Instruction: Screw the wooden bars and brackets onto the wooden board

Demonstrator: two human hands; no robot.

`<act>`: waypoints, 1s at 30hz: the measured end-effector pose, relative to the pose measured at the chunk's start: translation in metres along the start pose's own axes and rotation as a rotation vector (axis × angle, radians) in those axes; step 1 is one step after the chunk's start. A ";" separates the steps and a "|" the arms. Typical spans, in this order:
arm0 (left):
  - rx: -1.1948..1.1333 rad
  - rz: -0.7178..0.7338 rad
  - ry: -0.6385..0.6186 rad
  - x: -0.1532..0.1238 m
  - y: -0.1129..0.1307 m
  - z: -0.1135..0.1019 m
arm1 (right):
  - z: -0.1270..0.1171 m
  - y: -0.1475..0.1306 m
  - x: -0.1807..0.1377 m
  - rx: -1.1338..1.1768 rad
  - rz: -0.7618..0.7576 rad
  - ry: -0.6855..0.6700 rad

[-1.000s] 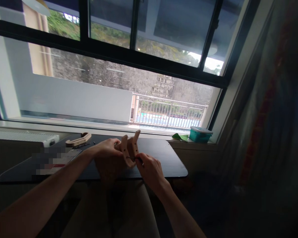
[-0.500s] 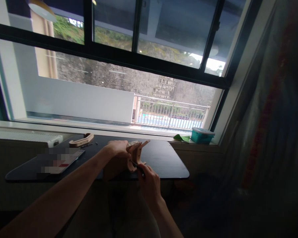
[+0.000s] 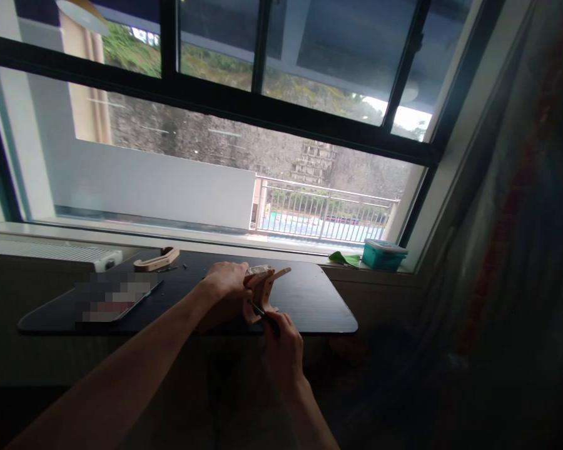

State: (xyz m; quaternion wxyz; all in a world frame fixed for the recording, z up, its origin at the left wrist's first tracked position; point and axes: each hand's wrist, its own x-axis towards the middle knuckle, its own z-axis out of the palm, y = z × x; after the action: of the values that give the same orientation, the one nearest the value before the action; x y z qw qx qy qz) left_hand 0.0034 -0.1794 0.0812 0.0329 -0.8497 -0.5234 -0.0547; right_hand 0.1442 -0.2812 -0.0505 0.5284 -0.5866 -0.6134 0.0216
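Note:
A small wooden piece of work with curved, drilled side parts point(image 3: 264, 289) stands near the front edge of the dark table point(image 3: 314, 300). My left hand point(image 3: 225, 279) is closed over its left top side, beside a pale, rough-looking strip. In my right hand point(image 3: 285, 342) is a tool like a screwdriver, with a dark handle point(image 3: 272, 323) and a thin metal shaft. Its shaft points up and left at the lower curved wooden part; the tip is too small to make out. Brown material below my left hand is in deep shadow.
Another curved wooden piece point(image 3: 158, 259) lies at the table's back left, with small dark bits close by. A flat tablet-like object point(image 3: 134, 306), partly blurred out, rests at the left. On the windowsill are a teal lidded box point(image 3: 383, 256) and a green leaf-shaped item point(image 3: 344, 259).
The view has shifted slightly. The wooden work appears a little further right and its upper arm has tilted slightly. My right hand has turned a little with the tool, whose shaft shows more clearly.

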 end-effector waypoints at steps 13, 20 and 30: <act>-0.013 -0.017 0.011 0.030 -0.024 0.000 | 0.023 0.015 0.049 0.017 0.102 -0.100; -0.081 -0.021 0.115 0.039 -0.025 0.000 | 0.046 0.028 0.065 0.067 0.099 -0.145; -0.983 -0.205 0.569 -0.008 -0.090 0.098 | 0.057 0.026 0.072 0.105 0.123 -0.139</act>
State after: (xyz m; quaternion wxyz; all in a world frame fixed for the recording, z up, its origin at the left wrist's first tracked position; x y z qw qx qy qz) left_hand -0.0752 -0.1351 -0.0172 -0.2319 -0.6620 -0.4867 -0.5207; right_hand 0.1416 -0.1854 -0.0479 0.5120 -0.5917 -0.6096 0.1266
